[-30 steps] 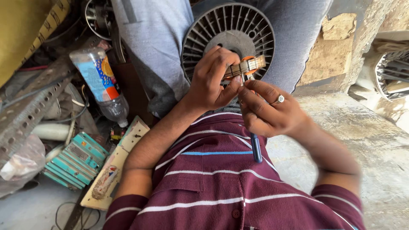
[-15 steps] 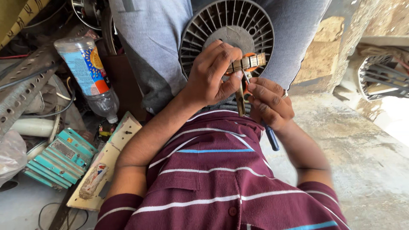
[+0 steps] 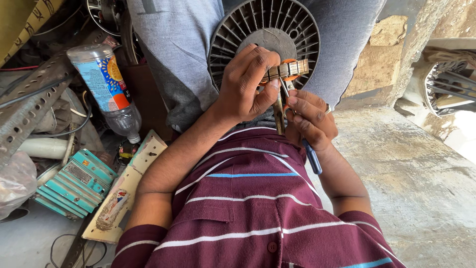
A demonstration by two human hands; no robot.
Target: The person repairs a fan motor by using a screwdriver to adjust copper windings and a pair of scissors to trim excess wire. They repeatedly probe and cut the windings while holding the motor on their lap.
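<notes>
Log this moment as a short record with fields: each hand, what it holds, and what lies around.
left hand: grips a small wound coil part with an orange body, held up before the chest
right hand: holds a blue-handled tool, its metal tip at the coil part
behind the hands: round grey fan grille, resting on the lap
to the left: plastic bottle lying down, stack of teal boxes, perforated metal bar
clothing: maroon striped shirt
</notes>
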